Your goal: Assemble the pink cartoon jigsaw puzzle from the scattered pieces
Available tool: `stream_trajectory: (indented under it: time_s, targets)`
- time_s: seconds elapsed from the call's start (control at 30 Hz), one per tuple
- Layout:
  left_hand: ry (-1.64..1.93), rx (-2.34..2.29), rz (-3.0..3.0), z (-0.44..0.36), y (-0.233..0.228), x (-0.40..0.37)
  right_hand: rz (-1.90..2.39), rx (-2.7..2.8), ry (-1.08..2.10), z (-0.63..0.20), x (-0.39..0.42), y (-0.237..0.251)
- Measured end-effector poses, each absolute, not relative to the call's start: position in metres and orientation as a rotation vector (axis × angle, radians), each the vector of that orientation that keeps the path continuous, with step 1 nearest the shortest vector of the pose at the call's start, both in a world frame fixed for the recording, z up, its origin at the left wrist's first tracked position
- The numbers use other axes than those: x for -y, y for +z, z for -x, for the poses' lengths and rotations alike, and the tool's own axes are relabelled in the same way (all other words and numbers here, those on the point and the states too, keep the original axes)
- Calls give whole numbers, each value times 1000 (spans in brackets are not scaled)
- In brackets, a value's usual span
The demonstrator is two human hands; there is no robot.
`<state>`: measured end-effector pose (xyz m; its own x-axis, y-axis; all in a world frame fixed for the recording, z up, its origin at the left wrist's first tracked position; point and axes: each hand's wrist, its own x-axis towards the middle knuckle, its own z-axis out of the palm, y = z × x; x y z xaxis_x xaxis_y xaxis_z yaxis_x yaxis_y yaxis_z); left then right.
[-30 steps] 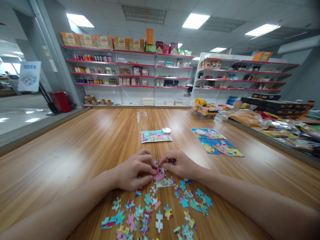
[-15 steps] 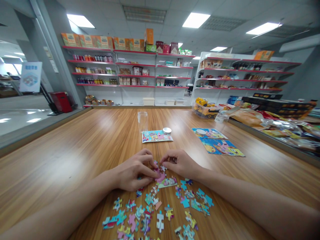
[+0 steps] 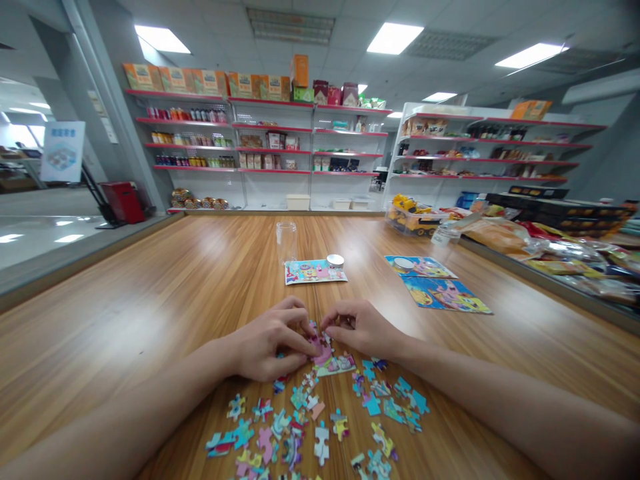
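Saw nearest many loose puzzle pieces [image 3: 321,443], scattered on the wooden table [image 3: 165,320]. Found just beyond these the joined part of the puzzle [image 3: 325,355], lying flat between the two hands and largely pink. Saw the left hand [image 3: 275,340] half open at its left side, with curved fingers touching the pink surface. Saw the right hand [image 3: 364,327] at its upper right edge, with thumb and index finger bent close together; could not tell for certain of any piece pinched there. Noted farther on a picture strip [image 3: 307,272] with a round lid [image 3: 335,261] upon it, and a clear jar [image 3: 287,241] standing upright near its left end. Noticed to the right two blue picture sheets [image 3: 445,293], with another lid [image 3: 404,263] on the farther one. Saw near the far edge a clear box [image 3: 397,223] with yellow things inside, and behind the table, stocked shelves [image 3: 275,170].
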<state>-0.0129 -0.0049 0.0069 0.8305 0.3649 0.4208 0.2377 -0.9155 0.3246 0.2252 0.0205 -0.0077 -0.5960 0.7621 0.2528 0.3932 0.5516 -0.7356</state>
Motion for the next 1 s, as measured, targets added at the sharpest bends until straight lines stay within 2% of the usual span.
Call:
stream_trajectory:
  time_s: [0.23, 0.4, 0.67, 1.0]
  targets:
    - [772, -384, -2698, 13, 5, 2, 1046, 2168, 761, -225, -22, -8]
    - [943, -523, -2663, 14, 3, 2, 1069, 2170, 718, -225, -23, -11]
    - [803, -464, -2735, 13, 0, 2, 1093, 2193, 678, -223, -22, -8]
    - [811, -460, -2723, 13, 0, 2, 1087, 2210, 704, -222, -23, -11]
